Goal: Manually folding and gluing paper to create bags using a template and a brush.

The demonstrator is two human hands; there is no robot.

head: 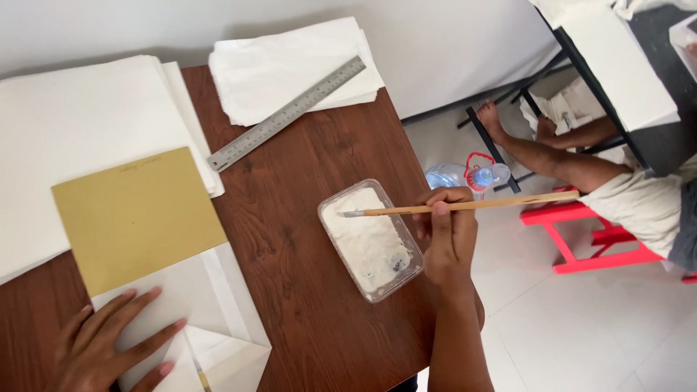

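My right hand (pixel 449 236) grips the brush (pixel 465 207), tip over the paste tub (pixel 370 239) just left of it; my left hand (pixel 109 348), fingers spread, flattens the part-folded white sheet (pixel 218 312); flaps look unglued, gluing judged still ahead.

A wooden-handled brush (pixel 465 206) is held nearly level, its bristle tip lying over the white paste in a clear rectangular plastic tub (pixel 370 239). The tub is set at a slant near the right edge of the brown table (pixel 305 218). Left of the tub, folded white paper (pixel 210 312) is pressed flat, partly covered by 1 tan card (pixel 134 218).
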